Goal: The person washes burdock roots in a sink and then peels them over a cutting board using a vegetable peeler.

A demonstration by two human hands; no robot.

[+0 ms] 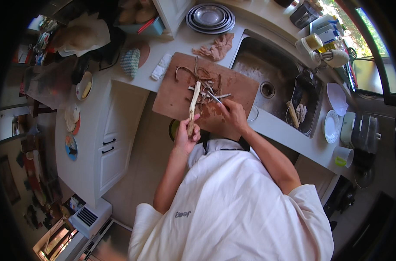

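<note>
My left hand [185, 136] grips the brown, unpeeled lower end of a long root vegetable [194, 99]. The upper length of the root is pale and bare of skin, pointing away from me over a wooden cutting board [173, 86]. In my right hand [234, 113] is a slim metal tool [214, 97], a peeler or small knife; its tip lies among the scraps and its exact kind is unclear. Brown and whitish peelings [203, 74] are strewn across the board's middle. Wet patches mark the wood near my right hand.
A steel sink [250, 60] adjoins the board on the right, with a black basket [300, 94] inside. Beyond the board lie a crumpled pinkish cloth [219, 47] and nested metal plates [210, 18]. A folded white cloth [162, 66] lies left; a clear glass rim [254, 113] shows by the board's right edge.
</note>
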